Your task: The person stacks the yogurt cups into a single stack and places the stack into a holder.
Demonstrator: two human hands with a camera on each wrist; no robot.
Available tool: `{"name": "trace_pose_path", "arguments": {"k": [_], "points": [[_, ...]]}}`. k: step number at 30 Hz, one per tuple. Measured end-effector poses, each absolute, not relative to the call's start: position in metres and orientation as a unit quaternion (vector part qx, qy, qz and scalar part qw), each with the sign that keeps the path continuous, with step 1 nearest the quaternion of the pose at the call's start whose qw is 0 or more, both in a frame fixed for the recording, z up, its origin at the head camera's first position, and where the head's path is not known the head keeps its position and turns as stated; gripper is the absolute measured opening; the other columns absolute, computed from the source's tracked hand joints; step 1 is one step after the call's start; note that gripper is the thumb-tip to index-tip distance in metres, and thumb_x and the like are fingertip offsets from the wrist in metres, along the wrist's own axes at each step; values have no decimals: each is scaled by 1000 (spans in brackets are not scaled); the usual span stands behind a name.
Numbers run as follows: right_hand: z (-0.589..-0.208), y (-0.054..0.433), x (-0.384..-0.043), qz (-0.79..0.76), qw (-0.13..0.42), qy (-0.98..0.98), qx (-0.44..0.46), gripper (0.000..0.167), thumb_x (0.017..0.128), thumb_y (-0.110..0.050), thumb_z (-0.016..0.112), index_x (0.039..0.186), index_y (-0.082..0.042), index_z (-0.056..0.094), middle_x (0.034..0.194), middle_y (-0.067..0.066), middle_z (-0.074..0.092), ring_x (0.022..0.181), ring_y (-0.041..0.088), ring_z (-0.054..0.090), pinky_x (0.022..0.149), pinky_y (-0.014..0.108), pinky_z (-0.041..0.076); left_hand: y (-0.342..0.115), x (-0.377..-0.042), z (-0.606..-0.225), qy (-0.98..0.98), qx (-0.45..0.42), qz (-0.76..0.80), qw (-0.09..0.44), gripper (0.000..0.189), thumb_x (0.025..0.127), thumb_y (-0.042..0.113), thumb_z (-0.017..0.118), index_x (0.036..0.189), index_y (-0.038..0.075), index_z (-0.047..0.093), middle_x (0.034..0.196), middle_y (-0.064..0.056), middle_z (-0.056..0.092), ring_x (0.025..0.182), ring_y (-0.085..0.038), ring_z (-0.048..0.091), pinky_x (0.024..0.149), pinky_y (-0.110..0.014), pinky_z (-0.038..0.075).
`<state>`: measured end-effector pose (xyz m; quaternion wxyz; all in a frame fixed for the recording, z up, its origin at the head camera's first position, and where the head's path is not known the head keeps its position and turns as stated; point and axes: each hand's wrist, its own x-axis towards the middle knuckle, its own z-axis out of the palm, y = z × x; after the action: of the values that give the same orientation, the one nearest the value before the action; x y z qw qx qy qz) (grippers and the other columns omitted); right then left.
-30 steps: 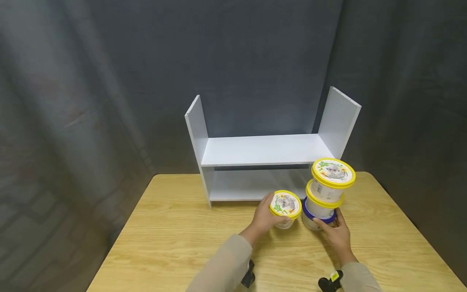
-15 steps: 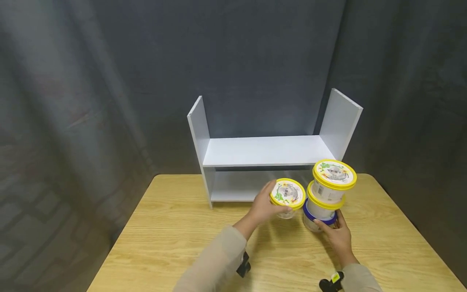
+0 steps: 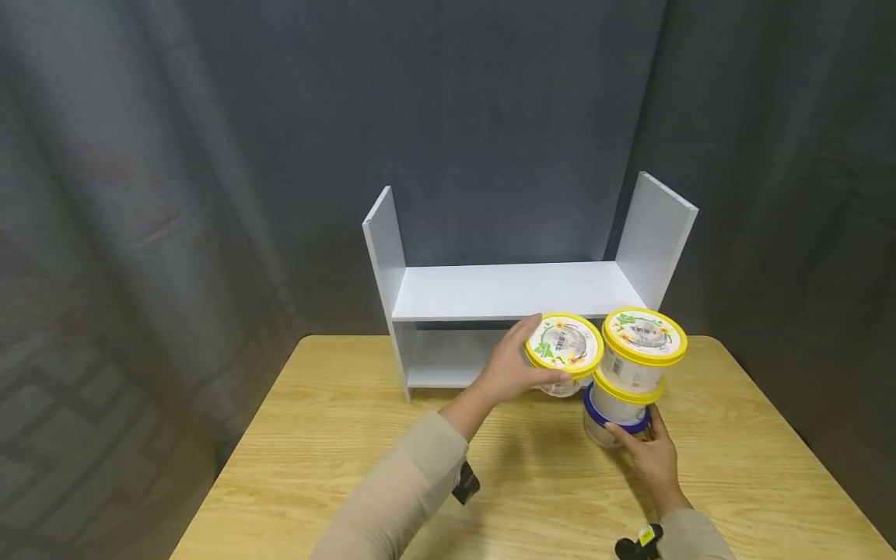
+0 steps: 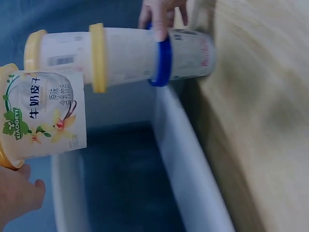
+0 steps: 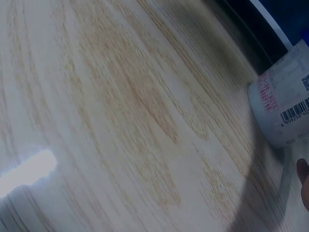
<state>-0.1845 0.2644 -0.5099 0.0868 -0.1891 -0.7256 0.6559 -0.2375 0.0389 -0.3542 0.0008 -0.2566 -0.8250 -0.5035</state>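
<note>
Pinching round yellow-lidded white plastic tub aloft in left hand, close beside two similar stacked tubs, gripping only the round blue-lidded white plastic tub beneath in right hand, probably risking toppling that pair by sideways bumping.

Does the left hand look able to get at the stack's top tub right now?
Probably not to grip it: the left hand is holding another yellow-lidded tub. Nothing sits on the top tub, though, so from above the way looks free.
</note>
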Motion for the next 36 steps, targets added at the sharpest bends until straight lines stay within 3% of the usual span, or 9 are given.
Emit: {"name": "trace_pose_path", "arguments": {"k": [9,17,23,36], "points": [[-509,262,-187,661,92,-722,-183,97,71,-28,70,138,-29,0,143,7,7,127,28,12,100,40,22,38,-234,-320,-811,-276,-516,12,92,59,33,78,135,20,28,136,12,26,123,-8,23,99,-37,23],[-509,263,-184,648,94,-734,-180,98,71,-29,70,139,-25,-1,143,9,7,126,31,12,101,42,19,50,-234,-292,-812,-263,-522,2,91,59,38,77,134,33,26,135,19,24,123,-6,23,98,-39,26],[-509,265,-183,648,86,-736,-177,97,74,-26,68,138,-22,-5,143,8,3,127,29,9,101,41,19,67,-237,-279,-800,-275,-533,4,89,60,35,77,134,30,28,133,19,27,122,-4,24,97,-34,27],[-512,261,-187,650,90,-734,-172,96,74,-30,67,137,-32,-6,143,8,4,128,28,8,101,44,18,104,-243,-270,-816,-285,-503,10,87,62,38,75,135,27,28,132,17,30,118,-2,29,91,-25,34]]}}
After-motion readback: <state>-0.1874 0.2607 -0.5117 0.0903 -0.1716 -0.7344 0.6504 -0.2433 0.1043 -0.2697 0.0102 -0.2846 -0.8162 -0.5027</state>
